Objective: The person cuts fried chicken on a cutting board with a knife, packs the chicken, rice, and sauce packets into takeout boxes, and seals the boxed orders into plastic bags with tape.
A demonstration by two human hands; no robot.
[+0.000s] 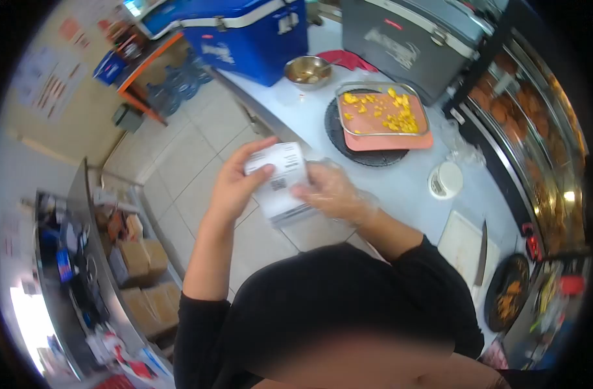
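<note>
1. White printed paper: gripped between bent fingers of left hand and plastic-gloved right hand, beside desk.
2. Glass dish: contains yellow pieces.
3. Metal bowl: contents unclear.
4. Black pan: contains orange-brown pieces.

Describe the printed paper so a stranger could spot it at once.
Find the white table. Beside it, the left hand and right hand both touch the paper. Its square dark code sets it apart from the clear plastic nearby.
</note>
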